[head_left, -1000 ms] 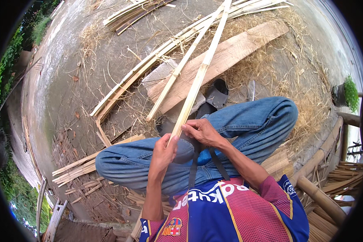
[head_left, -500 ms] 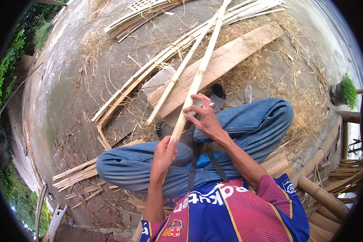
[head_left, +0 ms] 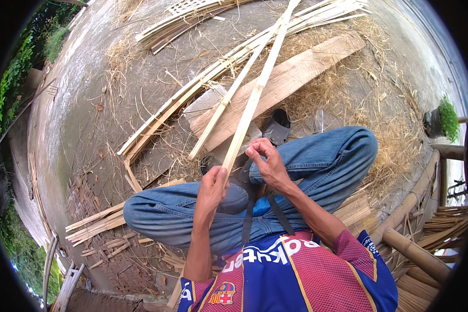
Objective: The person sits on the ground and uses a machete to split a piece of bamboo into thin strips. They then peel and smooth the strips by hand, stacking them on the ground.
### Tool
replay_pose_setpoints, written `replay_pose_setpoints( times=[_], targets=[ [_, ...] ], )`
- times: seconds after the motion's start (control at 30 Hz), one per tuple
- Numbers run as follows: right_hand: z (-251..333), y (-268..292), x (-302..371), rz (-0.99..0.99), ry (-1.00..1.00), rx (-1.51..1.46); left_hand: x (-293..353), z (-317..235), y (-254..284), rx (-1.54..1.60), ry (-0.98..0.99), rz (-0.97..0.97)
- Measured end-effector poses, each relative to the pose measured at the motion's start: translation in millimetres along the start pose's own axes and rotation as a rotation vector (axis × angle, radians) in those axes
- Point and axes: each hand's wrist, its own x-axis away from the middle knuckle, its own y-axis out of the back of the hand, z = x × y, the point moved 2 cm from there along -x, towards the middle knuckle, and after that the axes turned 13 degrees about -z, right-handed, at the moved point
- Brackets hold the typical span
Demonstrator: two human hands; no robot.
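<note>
My left hand is closed around the near end of a long pale bamboo strip, by my left knee. From there the strip slants up and away to the far right, crossing over a second bamboo strip. Just right of the strip, my right hand hovers with fingers curled and pressed together, apart from the strip. Whatever those fingers may hold is too small to make out. Under both strips lies a broad wooden board, tilted on a grey block.
A bundle of split bamboo lies beyond the board, with another stack farther off. Shavings litter the concrete. More short slats lie by my left knee. A sandal is near my right shin; bamboo poles stand at right.
My right hand has come off the bamboo strip and moved down toward me, its fingers closing together. The left hand has shifted slightly up along the strip.
</note>
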Motion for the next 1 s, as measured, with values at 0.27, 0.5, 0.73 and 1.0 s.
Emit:
replay_pose_setpoints(
  times=[0.27,0.5,0.73,1.0],
  targets=[
    [3,-25,6,0.006,0.033,0.116,-2,3,-1,-0.05,-0.027,0.019],
    [35,-23,29,0.335,-0.295,-0.301,-10,14,3,-0.052,-0.026,0.031],
    [-18,12,-48,-0.31,-0.308,-0.232,-8,10,-3,-0.061,0.003,-0.009],
    [-49,1,-139,-0.367,-0.037,0.163,-10,12,-6,-0.091,-0.099,-0.061]
  ],
)
